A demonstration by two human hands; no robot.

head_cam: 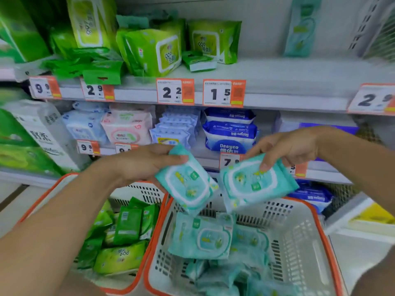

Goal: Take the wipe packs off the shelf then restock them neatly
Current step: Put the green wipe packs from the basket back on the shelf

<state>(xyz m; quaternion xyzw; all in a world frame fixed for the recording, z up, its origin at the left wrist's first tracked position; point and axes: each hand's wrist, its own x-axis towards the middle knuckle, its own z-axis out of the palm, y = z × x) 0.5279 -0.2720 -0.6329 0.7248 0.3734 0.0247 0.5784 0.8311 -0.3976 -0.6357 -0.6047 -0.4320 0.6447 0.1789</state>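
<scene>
The top shelf (277,77) carries green wipe packs (154,50) and one teal pack (301,26) standing upright at the back. Below, the right basket (303,242) holds more teal packs, blurred, perhaps a dozen. Above it, both hands grasp teal packs: the left hand (141,161) pinches one pack (187,180), the right hand (286,146) another (254,180).

Both hands, left (147,161) and right (286,147), apparently pinching, arms extended.
</scene>
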